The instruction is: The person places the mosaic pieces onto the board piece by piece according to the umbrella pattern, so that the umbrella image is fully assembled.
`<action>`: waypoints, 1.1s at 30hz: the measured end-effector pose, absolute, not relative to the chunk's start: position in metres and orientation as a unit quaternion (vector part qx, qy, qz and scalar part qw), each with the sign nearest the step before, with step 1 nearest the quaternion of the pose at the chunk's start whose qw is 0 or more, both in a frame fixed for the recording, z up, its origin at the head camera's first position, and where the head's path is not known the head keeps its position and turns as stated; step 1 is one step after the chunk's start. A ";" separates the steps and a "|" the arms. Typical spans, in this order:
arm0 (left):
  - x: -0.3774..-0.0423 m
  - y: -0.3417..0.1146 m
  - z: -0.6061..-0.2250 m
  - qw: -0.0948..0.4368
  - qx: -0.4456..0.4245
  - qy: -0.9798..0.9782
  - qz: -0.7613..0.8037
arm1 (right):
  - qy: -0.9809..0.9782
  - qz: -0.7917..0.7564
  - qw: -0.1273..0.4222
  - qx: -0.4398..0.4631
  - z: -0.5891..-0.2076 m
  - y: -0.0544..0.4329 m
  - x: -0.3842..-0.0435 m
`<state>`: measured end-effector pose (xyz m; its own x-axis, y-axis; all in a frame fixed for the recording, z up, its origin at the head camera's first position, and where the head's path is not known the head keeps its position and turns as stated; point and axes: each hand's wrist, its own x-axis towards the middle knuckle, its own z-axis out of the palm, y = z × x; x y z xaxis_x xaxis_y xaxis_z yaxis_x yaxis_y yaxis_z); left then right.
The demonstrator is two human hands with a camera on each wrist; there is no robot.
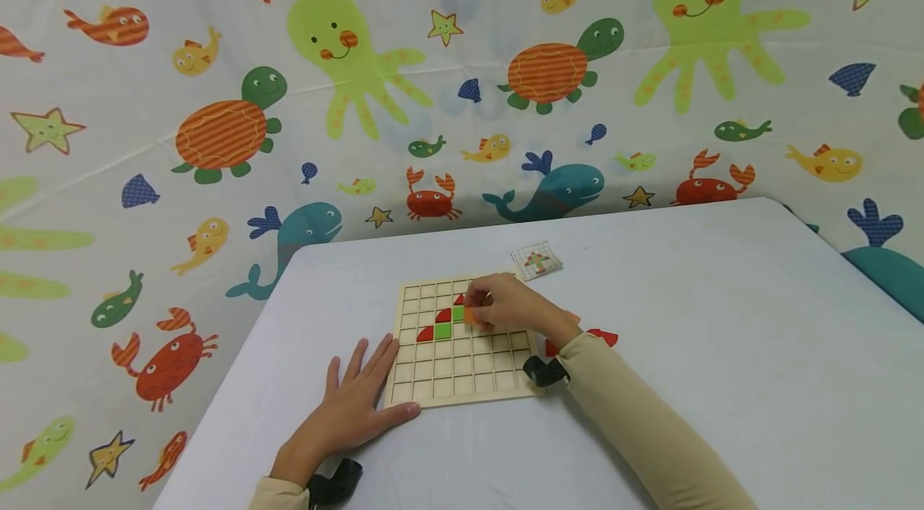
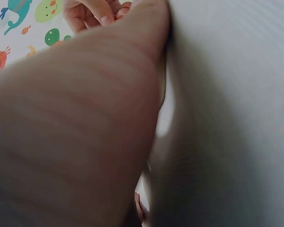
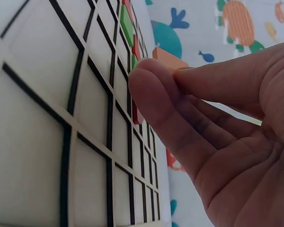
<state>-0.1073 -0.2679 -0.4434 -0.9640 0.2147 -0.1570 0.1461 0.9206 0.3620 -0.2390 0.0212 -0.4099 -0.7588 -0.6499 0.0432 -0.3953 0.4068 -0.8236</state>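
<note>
A pale wooden grid board (image 1: 462, 382) lies on the white table. Set in its cells are two green squares (image 1: 443, 330) and several red pieces (image 1: 425, 333) with a curved or slanted side, stepping up to the right. My right hand (image 1: 508, 301) is over the upper middle of the board and pinches an orange tile (image 3: 169, 58) between thumb and fingertips, close above the cells beside the upper green square. Flat at the board's left edge rests my left hand (image 1: 354, 406), fingers spread, its fingertips and thumb along the rim.
Behind the board lies a small pattern card (image 1: 537, 261) printed with a coloured figure on a grid. Loose red pieces (image 1: 603, 337) and an orange piece (image 1: 573, 317) lie right of the board, partly behind my right forearm. A sea-animal cloth (image 1: 462, 93) hangs behind the table.
</note>
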 end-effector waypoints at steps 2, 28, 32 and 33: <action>-0.108 -0.269 -0.444 0.099 0.092 0.976 0.174 | 0.828 -0.436 0.138 -0.324 -0.411 0.017 -0.237; -0.105 -0.267 -0.445 0.091 0.095 0.975 0.177 | 0.877 -0.295 0.035 -0.378 -0.420 -0.004 -0.224; -0.103 -0.267 -0.445 0.090 0.093 0.976 0.177 | 0.879 -0.279 0.031 -0.385 -0.419 -0.004 -0.222; -0.103 -0.267 -0.445 0.089 0.094 0.976 0.178 | 0.879 -0.278 0.032 -0.386 -0.418 -0.004 -0.222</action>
<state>-0.1028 -0.2667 -0.4446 -0.9664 0.2156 -0.1397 0.1525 0.9191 0.3634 -0.2219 -0.0042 -0.4184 -0.6997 -0.6966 0.1584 -0.6610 0.5472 -0.5136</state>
